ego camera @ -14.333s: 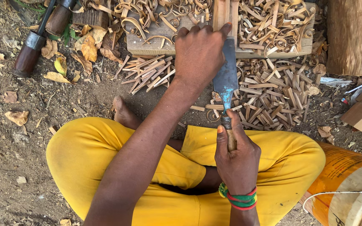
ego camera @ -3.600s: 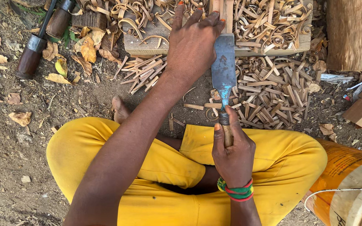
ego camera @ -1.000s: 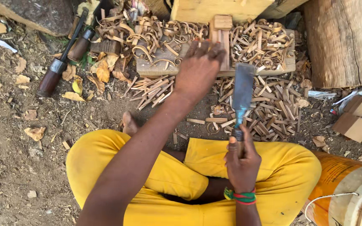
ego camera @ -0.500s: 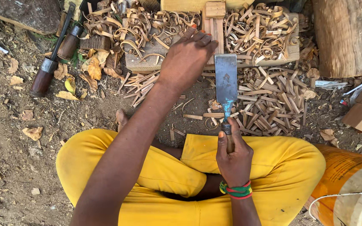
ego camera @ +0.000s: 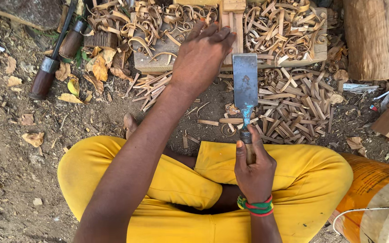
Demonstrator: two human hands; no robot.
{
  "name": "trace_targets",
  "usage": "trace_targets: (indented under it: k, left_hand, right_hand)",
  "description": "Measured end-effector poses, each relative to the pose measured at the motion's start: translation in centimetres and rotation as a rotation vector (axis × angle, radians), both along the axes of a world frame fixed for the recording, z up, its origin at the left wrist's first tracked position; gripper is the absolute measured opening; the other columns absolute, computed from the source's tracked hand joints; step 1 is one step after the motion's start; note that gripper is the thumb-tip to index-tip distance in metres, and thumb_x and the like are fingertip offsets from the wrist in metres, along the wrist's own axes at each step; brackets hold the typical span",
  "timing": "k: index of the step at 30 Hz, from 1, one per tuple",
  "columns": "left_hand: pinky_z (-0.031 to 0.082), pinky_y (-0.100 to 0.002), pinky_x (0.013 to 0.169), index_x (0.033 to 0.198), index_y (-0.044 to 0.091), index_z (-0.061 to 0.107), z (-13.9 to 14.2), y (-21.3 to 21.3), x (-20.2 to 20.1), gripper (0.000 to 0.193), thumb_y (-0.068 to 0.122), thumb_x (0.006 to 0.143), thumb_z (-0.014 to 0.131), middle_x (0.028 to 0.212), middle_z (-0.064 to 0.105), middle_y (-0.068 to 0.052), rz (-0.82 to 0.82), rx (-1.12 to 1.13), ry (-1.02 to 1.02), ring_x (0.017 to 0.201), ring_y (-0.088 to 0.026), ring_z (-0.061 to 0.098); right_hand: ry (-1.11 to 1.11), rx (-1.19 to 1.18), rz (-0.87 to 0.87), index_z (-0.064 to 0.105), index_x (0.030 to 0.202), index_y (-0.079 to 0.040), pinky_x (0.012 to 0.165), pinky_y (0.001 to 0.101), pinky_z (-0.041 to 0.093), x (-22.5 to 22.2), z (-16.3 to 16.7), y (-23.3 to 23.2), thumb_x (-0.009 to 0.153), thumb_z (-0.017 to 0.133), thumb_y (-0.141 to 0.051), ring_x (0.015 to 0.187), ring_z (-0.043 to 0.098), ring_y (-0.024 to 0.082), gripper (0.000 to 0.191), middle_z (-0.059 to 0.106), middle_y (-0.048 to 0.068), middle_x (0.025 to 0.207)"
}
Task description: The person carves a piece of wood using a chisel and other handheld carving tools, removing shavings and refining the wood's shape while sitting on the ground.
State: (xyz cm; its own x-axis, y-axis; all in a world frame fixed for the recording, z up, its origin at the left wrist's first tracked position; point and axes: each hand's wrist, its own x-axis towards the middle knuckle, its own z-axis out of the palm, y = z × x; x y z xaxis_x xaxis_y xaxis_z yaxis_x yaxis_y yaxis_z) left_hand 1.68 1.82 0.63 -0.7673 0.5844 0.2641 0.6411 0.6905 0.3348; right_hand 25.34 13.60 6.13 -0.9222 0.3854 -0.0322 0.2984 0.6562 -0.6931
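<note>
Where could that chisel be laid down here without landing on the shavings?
Bare dirt lies left of the yellow-trousered knee, below the dark-handled tool. A smaller patch sits beneath the left hand. Around the chisel, in the right hand, the wood strips and curled shavings crowd everything.

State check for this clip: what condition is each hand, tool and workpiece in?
Right hand: closed around chisel handle.
Chisel: upright, blade edge at the wooden strip.
Left hand: fingers spread, pressing on the strip.
Wooden strip: lying on the board.
Board: covered in curled shavings.
</note>
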Motion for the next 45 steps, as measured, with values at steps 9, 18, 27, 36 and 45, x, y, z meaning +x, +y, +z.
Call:
trace_targets:
  k: [9, 18, 27, 36, 45]
  left_hand:
    - [0.022, -0.06, 0.121, 0.123, 0.039, 0.074, 0.4, 0.2, -0.5, 0.047, 0.011, 0.085, 0.073, 0.139, 0.064, -0.007, 0.168, -0.091, -0.051, 0.136, -0.035, 0.049]
    - [0.025, -0.057, 0.121, 0.126, 0.015, 0.075, 2.7, 0.5, 1.2, 0.045, 0.0, 0.084, 0.071, 0.138, 0.067, -0.014, 0.149, -0.012, 0.179, 0.133, -0.034, 0.057]
    - [0.039, -0.041, 0.114, 0.108, -0.01, 0.072, 2.9, 2.8, 2.9, 0.035, 0.008, 0.078, 0.068, 0.113, 0.074, -0.027, 0.104, -0.008, 0.062, 0.117, -0.031, 0.067]
    - [0.036, -0.042, 0.12, 0.118, -0.008, 0.069, 1.4, 2.7, 0.5, 0.038, 0.006, 0.083, 0.069, 0.122, 0.071, -0.025, 0.116, 0.049, 0.069, 0.121, -0.029, 0.065]
    - [0.028, -0.048, 0.126, 0.135, 0.004, 0.064, 0.7, -0.1, 1.1, 0.049, -0.002, 0.087, 0.068, 0.144, 0.059, -0.017, 0.038, 0.243, -0.111, 0.134, -0.033, 0.059]
  right_hand:
    - [0.015, 0.021, 0.057, 0.063, 0.137, -0.001, 0.047, 0.0284, 0.03, -1.2, 1.2, -0.2, 0.1, 0.068, -0.012, 0.054, 0.029, 0.009, 0.039, 0.034, 0.002, 0.061]
    - [-0.057, 0.101, 0.135, 0.058, 0.14, -0.004, 0.053, 0.0334, 0.048, -3.0, 2.6, -0.8, 0.1, 0.062, -0.01, 0.053, 0.058, 0.023, 0.041, 0.065, 0.019, 0.079]
    - [-0.187, 0.073, 0.065, 0.058, 0.143, -0.008, 0.058, 0.0371, 0.052, -6.3, 3.7, -1.8, 0.099, 0.062, -0.011, 0.056, 0.061, 0.027, 0.044, 0.065, 0.021, 0.074]
    - [0.034, 0.182, 0.164, 0.058, 0.143, -0.004, 0.067, 0.043, 0.054, -7.7, 1.3, -2.3, 0.102, 0.061, -0.01, 0.08, 0.07, 0.04, 0.042, 0.069, 0.024, 0.09]
    - [-0.008, -0.444, -0.123, 0.048, 0.153, -0.013, 0.04, 0.0289, 0.045, -4.7, 1.1, -1.9, 0.106, 0.055, -0.024, 0.049, 0.055, 0.011, 0.049, 0.057, 0.004, 0.07]
